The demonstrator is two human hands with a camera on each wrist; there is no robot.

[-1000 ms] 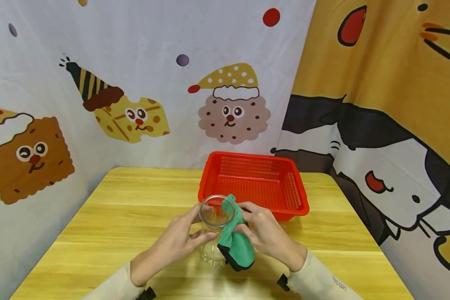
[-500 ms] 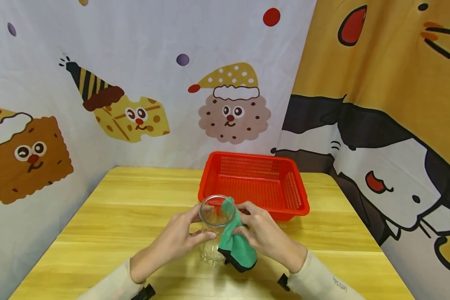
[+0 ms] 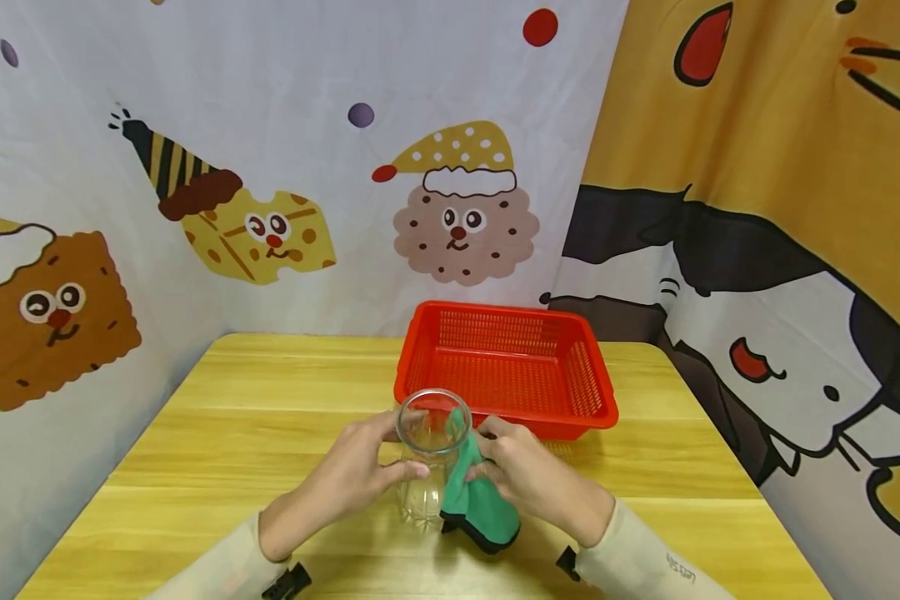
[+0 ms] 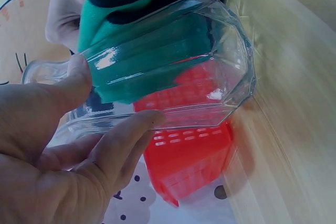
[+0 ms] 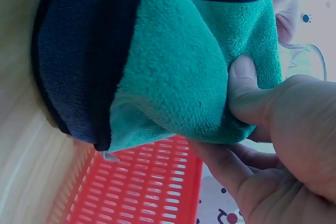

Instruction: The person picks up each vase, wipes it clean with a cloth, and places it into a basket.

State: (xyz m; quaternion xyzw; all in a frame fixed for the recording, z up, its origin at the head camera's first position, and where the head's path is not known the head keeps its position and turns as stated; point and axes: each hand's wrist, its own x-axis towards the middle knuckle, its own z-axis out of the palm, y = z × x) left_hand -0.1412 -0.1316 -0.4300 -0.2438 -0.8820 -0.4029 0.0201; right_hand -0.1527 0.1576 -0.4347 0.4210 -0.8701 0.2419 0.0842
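I've got left hand (image 3: 356, 468) clamped round upright glass jar (image 3: 424, 493), 6 o'clock in head view; right hand (image 3: 536, 477) grip pinching green cloth (image 3: 489, 515), jar's 4 o'clock; red basket (image 3: 495, 385), jar's 1 o'clock.

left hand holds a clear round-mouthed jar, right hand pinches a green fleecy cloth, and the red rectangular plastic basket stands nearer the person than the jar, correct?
No, the basket's place is wrong: the head view shows the red rectangular plastic basket farther off, beyond the clear jar.
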